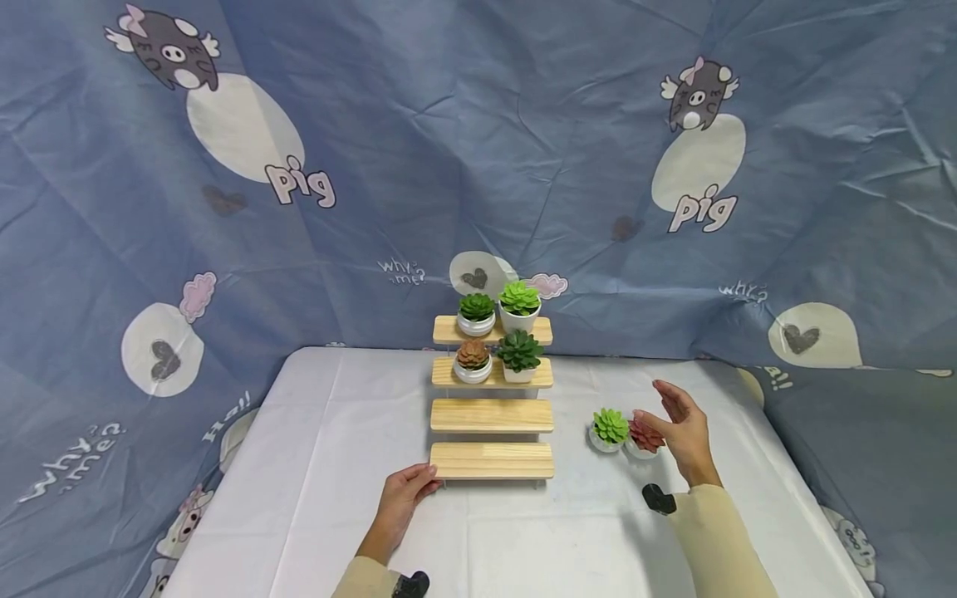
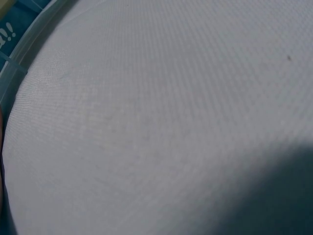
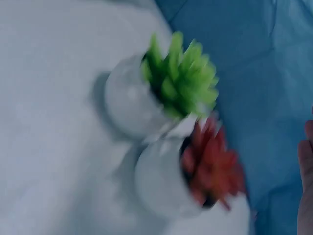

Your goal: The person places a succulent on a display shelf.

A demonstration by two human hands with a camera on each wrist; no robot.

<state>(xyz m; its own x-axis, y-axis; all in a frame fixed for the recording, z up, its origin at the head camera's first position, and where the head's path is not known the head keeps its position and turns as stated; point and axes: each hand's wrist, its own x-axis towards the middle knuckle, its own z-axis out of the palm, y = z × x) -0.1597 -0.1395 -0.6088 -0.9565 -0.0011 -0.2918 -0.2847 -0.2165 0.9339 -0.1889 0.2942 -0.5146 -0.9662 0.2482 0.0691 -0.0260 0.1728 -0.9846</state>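
A tiered wooden display stand [image 1: 492, 461] stands in the middle of the table. My left hand [image 1: 404, 497] holds the left end of its lowest step, thumb and fingers at the corner. My right hand [image 1: 684, 432] is open, fingers spread, just above and right of a red potted succulent [image 1: 645, 435], apparently not gripping it. Beside that pot, on its left, is a light green potted succulent [image 1: 609, 427]. Both white pots stand upright on the table in the right wrist view, the red plant [image 3: 212, 166] nearer the fingers [image 3: 306, 166]. The left wrist view shows mostly cloth.
On the stand's top step are a dark green succulent [image 1: 476, 309] and a bright green one [image 1: 519, 301]. The step below carries a brown succulent [image 1: 473, 357] and a dark green one [image 1: 520, 352]. A white cloth [image 1: 359, 415] covers the table; a blue printed curtain [image 1: 478, 166] hangs behind.
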